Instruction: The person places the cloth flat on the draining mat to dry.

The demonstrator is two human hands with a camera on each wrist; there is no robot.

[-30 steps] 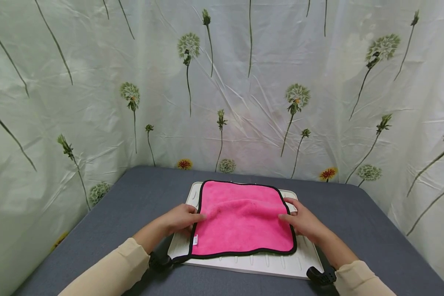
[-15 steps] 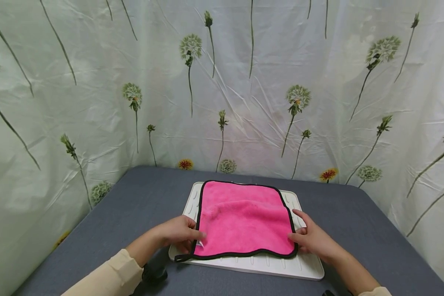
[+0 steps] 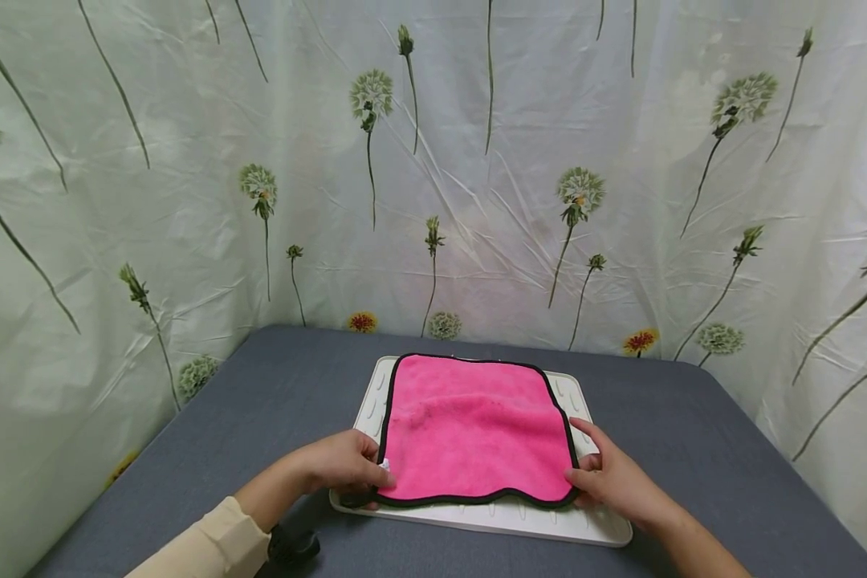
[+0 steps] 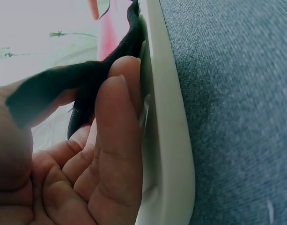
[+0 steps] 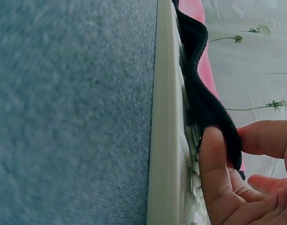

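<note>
A pink cloth with a black bound edge lies spread over a white ridged tray, slightly rumpled across its middle. At the cloth's near left corner my left hand pinches the edge, thumb on top and fingers beneath. The left wrist view shows the black binding and a loop between thumb and fingers, close over the tray's rim. My right hand pinches the near right corner the same way; in the right wrist view the black edge runs between thumb and fingertips, a little raised over the ridges.
The tray rests on a table with a dark grey-blue cloth cover. Behind and at both sides hangs a pale curtain printed with dandelions. A black strap device sits at the left wrist.
Both hands have slid toward me along the cloth's side edges, from the middle of each side to the near corners. The cloth and tray have stayed nearly in place.
</note>
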